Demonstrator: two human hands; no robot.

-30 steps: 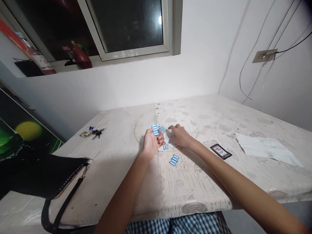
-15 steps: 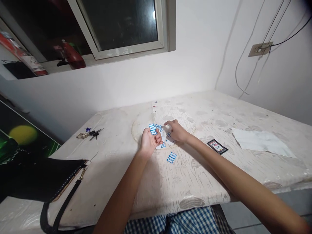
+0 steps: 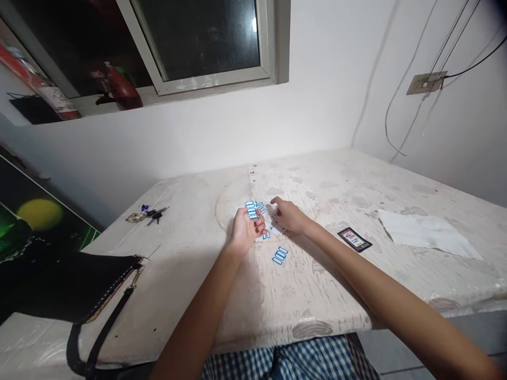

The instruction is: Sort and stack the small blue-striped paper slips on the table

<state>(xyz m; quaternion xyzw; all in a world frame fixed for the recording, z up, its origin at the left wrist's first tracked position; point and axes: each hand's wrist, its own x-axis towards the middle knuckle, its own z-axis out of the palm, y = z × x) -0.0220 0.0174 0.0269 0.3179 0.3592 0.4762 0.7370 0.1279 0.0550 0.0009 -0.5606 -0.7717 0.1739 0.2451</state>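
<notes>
Print on the black-bordered card [image 3: 355, 239] was too small to read, your left hand [image 3: 246, 230] clamped blue-outlined pieces [image 3: 252, 210], your right hand [image 3: 289, 215] had an unclear grip, a loose piece [image 3: 280, 256] lay toward the bench [image 3: 285, 311]'s near edge

Left hand [image 3: 243, 230] holding a blue-outlined piece [image 3: 252, 210], right hand [image 3: 289, 215] near it, keys [image 3: 156, 215] at left, pale patterned table [image 3: 336, 295].

a small piece with blue-outlined bars [image 3: 252, 211] is held raised in the left hand [image 3: 244, 228], its bars stacked one above another. a similar loose piece [image 3: 280, 255] lies flat and slanted on the table [image 3: 190, 227], well apart from the hand. more blue-marked pieces [image 3: 261, 207] (partly hidden) cluster just behind it.
</notes>
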